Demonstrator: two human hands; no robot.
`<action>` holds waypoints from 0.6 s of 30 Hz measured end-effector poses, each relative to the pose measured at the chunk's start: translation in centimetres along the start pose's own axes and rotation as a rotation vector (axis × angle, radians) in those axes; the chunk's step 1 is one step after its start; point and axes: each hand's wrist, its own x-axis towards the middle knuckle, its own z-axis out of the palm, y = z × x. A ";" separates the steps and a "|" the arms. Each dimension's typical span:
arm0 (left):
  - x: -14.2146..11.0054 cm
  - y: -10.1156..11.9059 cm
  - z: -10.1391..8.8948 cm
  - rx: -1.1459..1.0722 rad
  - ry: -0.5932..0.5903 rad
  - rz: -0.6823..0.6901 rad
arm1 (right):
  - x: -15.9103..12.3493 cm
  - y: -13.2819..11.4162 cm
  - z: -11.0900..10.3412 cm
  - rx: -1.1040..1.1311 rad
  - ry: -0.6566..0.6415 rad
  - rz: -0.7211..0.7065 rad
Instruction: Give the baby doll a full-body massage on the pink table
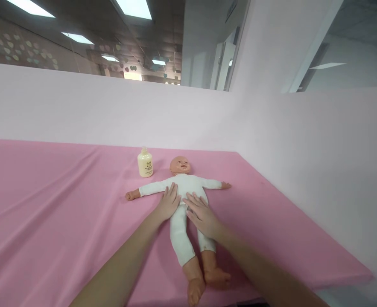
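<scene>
On the pink tabletop (63,204), the doll (190,183) lies supine, arms spread, seemingly leaving its trunk accessible; left hand (168,204) and right hand (204,216) rest there, fingers (173,191) extended, gripping nothing

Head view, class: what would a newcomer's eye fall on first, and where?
Probably the doll in white, lying on its back with arms spread on the pink sheet, mid-picture. Next come the left hand and right hand at its waist, then the yellowish bottle left of its head.
</scene>
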 end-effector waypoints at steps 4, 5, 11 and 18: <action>-2.0 4.7 -1.5 0.001 -0.130 -0.032 | 4.3 1.9 1.2 -0.103 0.120 0.157; -2.5 5.8 -1.9 0.027 -0.151 -0.030 | 5.3 2.2 1.3 -0.117 0.137 0.179; -5.9 10.4 -3.4 0.129 -0.241 -0.110 | 9.3 3.2 1.6 -0.200 0.164 0.284; -11.5 13.2 -4.4 0.075 -0.363 -0.097 | 10.8 3.5 2.1 -0.276 0.231 0.359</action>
